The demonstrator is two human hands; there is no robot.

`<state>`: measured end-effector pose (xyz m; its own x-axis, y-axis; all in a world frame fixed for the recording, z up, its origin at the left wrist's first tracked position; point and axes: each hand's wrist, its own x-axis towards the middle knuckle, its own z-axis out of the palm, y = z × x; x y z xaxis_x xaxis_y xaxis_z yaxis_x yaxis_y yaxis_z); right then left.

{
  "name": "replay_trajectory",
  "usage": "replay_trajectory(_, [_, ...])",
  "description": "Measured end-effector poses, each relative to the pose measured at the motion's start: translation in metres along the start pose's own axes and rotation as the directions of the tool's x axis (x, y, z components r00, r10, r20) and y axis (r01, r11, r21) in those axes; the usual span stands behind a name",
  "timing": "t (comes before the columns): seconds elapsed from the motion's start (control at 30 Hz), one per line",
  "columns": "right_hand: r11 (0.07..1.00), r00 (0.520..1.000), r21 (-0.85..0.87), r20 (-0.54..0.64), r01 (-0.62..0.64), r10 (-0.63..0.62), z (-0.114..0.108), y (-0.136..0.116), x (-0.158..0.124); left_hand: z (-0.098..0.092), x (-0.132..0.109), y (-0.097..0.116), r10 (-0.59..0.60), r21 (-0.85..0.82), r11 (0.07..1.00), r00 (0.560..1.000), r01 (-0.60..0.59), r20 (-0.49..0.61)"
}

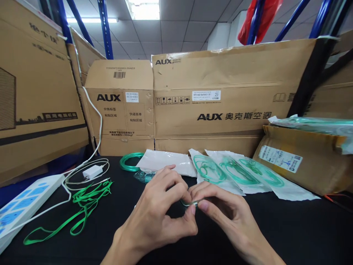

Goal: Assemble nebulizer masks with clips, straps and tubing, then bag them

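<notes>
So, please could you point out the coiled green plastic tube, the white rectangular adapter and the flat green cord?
Coiled green plastic tube (131, 169): head view, its near edge.
White rectangular adapter (93, 172): head view, its broad face.
Flat green cord (79, 197): head view, its tangled part.

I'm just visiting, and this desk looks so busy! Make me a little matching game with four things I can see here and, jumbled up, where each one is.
Things
1. Power strip
2. Green strap
3. Red plastic
4. Small object

Places
A. Behind a blue post
B. Where left hand and right hand meet
C. At the picture's left edge
D. Tangled near the white adapter

Pairs: 1-C, 2-D, 3-A, 4-B
</notes>
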<state>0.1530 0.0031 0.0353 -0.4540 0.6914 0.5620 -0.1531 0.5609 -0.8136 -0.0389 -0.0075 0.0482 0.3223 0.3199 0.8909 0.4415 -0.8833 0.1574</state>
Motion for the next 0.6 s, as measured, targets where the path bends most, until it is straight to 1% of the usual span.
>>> replay_trajectory(0.07, [0.999,1.0,0.035,0.025,-0.01,0.009,-0.003,0.001,-0.002,-0.004,0.0,-0.002,-0.035,-0.066,0.997,0.999,0.037,0.03])
replay_trajectory(0.13, [0.995,0.999,0.096,0.052,0.0,-0.005,-0.005,0.001,-0.003,-0.008,-0.001,-0.004,-0.087,-0.184,0.978,0.992,0.102,0.089])
replay_trajectory(0.2, [0.988,0.997,0.157,0.077,0.009,-0.022,-0.007,0.001,-0.004,-0.01,-0.001,-0.005,-0.128,-0.312,0.934,0.979,0.173,0.158])
replay_trajectory(0.27, [0.983,0.997,0.184,0.079,0.0,-0.014,-0.006,-0.001,-0.004,-0.011,-0.002,-0.006,-0.148,-0.391,0.894,0.968,0.218,0.203])
replay_trajectory(0.47, [0.996,0.999,0.084,0.034,0.001,-0.004,-0.001,-0.008,-0.002,-0.013,-0.002,-0.007,-0.162,-0.42,0.872,0.958,0.252,0.238])
replay_trajectory(0.6, [0.998,0.999,0.063,0.027,0.021,-0.023,-0.004,-0.007,-0.003,-0.02,-0.001,-0.009,-0.178,-0.455,0.835,0.935,0.309,0.308])
